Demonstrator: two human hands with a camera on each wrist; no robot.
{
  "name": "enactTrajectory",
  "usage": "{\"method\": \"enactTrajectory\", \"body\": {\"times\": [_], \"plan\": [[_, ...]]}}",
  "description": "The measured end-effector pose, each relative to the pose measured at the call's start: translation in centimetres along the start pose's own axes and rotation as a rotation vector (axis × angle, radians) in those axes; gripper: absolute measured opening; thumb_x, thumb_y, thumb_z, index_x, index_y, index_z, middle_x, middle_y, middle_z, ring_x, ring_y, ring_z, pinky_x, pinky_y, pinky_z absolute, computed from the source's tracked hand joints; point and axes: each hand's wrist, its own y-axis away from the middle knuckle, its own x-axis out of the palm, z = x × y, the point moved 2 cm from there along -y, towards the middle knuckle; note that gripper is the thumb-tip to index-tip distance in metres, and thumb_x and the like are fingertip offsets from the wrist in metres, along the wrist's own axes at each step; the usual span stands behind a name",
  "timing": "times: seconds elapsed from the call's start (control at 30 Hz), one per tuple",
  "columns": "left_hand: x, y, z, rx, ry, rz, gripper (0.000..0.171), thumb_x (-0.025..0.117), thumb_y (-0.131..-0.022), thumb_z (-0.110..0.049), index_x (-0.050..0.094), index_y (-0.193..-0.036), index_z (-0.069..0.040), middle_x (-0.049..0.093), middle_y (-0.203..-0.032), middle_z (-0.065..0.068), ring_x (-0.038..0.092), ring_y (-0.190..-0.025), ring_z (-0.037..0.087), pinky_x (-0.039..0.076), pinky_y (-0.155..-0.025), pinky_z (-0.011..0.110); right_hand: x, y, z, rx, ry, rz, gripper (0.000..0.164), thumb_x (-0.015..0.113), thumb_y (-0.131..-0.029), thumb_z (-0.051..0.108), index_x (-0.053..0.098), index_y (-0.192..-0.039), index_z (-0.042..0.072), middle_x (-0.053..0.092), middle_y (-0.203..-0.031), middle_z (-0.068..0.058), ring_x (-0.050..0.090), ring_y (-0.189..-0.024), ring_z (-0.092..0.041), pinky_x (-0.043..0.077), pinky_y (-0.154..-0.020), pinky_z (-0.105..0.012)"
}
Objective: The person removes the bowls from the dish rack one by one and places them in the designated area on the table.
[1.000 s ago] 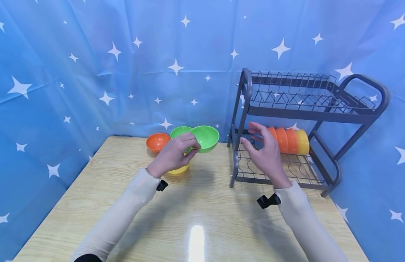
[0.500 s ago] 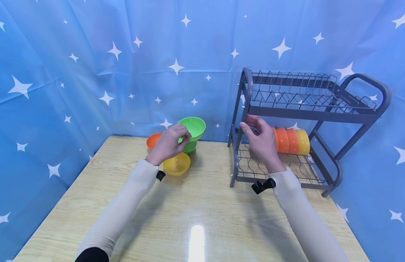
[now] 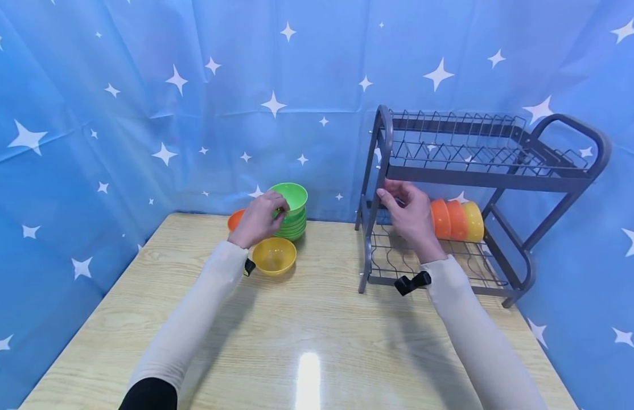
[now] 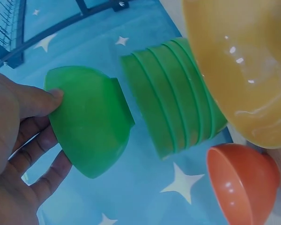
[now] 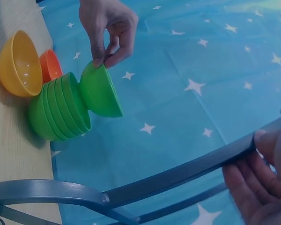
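My left hand (image 3: 259, 218) pinches a green bowl (image 4: 91, 119) by its rim, thumb on one side and fingers on the other. Its base points toward a stack of several green bowls (image 4: 166, 101), just above the top one. In front of the stack is a yellow bowl (image 3: 274, 256); an orange bowl (image 3: 235, 218), partly hidden by my left hand, sits to the left. On the right, my right hand (image 3: 411, 215) grips the left upright post (image 5: 192, 171) of a dark two-tier dish rack (image 3: 481, 179), thumb and fingers on opposite sides.
Orange bowls (image 3: 454, 220) and a yellow bowl (image 3: 473, 222) stand on edge in a row on the rack's lower shelf. The upper wire tier (image 3: 457, 149) is above them. Behind the wooden table (image 3: 337, 319) hangs a blue curtain (image 3: 219, 136) with white stars.
My left hand has carried the green bowl leftward, from beside the stack to over it. My right hand, loosely spread near the rack a second ago, now holds its post.
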Motion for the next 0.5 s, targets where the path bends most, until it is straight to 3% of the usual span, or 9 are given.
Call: {"method": "enactTrajectory", "body": {"times": [0.2, 0.5], "plan": [[0.8, -0.2, 0.7, -0.047, -0.007, 0.033, 0.013, 0.071, -0.088, 0.004, 0.075, -0.095, -0.007, 0.073, -0.100, 0.004, 0.063, -0.096, 0.021, 0.058, -0.086, 0.035, 0.2, -0.1, -0.1, -0.010, -0.009, -0.004, 0.047, 0.062, -0.101, 0.047, 0.061, -0.137, 0.017, 0.069, -0.125, -0.008, 0.066, -0.114, -0.023, 0.049, -0.112, -0.045], [2.1, -0.4, 1.1, -0.060, -0.041, 0.071, 0.012, 0.072, -0.087, 0.003, 0.075, -0.093, -0.007, 0.073, -0.099, 0.006, 0.065, -0.094, 0.022, 0.059, -0.085, 0.036, 0.2, -0.2, -0.1, -0.027, -0.028, -0.002, 0.045, 0.061, -0.102, 0.045, 0.060, -0.136, 0.015, 0.068, -0.125, -0.009, 0.063, -0.113, -0.022, 0.049, -0.111, -0.045]]}}
